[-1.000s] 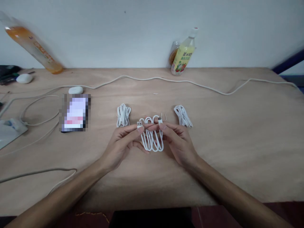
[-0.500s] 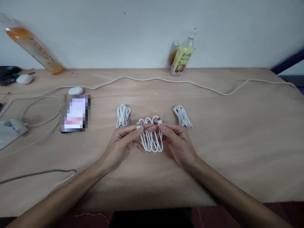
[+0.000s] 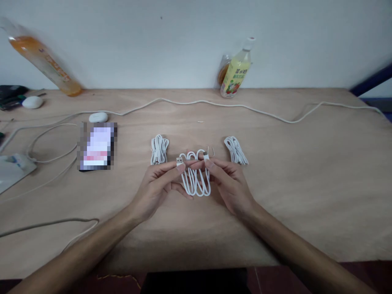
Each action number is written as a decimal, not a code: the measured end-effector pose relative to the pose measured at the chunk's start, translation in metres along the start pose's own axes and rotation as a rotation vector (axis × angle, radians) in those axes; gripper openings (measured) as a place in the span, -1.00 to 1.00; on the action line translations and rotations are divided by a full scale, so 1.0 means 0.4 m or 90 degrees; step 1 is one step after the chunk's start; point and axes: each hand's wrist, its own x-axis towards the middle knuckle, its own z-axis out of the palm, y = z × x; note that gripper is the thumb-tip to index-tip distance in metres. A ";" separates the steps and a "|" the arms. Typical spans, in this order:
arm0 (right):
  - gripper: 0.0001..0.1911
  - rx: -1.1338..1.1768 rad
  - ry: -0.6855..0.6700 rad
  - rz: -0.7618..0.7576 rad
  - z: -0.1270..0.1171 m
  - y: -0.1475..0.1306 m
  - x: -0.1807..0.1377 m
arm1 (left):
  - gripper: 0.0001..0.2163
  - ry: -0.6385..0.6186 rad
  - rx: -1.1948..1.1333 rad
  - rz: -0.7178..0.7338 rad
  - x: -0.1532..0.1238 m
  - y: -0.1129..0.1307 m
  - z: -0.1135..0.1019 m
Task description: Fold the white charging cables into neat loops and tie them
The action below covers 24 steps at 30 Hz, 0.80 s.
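Both my hands hold one coiled white USB cable over the middle of the wooden table. My left hand pinches the end with the wide USB plug. My right hand pinches the end with the small plug. The cable's loops hang between the two hands, just above the tabletop. A second bundled white cable lies to the left of the held one. A third bundle lies to the right, close to my right fingers.
A phone lies left of the bundles with a white case behind it. A long white cord runs across the back. A yellow drink bottle and an orange bottle stand by the wall. More cords lie at the left.
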 end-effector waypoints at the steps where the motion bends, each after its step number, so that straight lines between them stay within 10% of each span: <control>1: -0.67 -0.004 0.002 -0.001 0.001 0.000 0.000 | -0.72 0.003 0.002 -0.002 0.000 0.000 -0.001; 24: -0.71 0.006 -0.021 -0.011 0.000 0.000 0.001 | -0.77 0.004 -0.021 0.011 0.001 -0.003 -0.003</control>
